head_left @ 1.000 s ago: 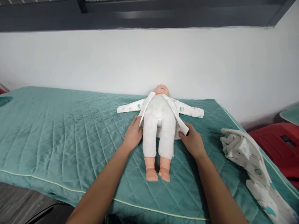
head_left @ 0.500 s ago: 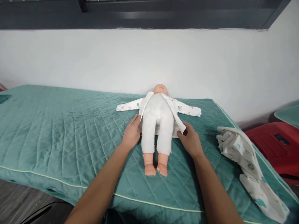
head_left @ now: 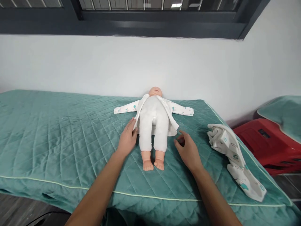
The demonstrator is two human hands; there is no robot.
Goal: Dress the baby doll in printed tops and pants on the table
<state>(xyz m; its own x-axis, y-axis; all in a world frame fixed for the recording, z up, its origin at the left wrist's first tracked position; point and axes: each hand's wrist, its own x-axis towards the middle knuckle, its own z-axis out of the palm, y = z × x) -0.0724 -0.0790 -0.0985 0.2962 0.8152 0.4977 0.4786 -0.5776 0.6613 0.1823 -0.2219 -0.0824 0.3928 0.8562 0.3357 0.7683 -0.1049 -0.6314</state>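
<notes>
A baby doll with a white cloth body lies on its back, feet toward me. It has on a white printed baby jacket, unfastened, with the front panels spread to the sides and both sleeves stretched outward. My left hand rests along the jacket's left edge, fingers extended; the edge is partly covered by the fingertips. Just off the jacket's lower right corner is my right hand, fingers bent, thumb and forefinger apart, with nothing visible between them.
Green quilted bedding lies under the doll. To the right is a crumpled white printed baby garment. Beyond the bed's right edge stands a red plastic object with green fabric over it. A white wall rises behind.
My right hand has let go of the jacket's right front panel and moved slightly away from it. The left hand stays beside the jacket. The view has tilted up and shifted right.
</notes>
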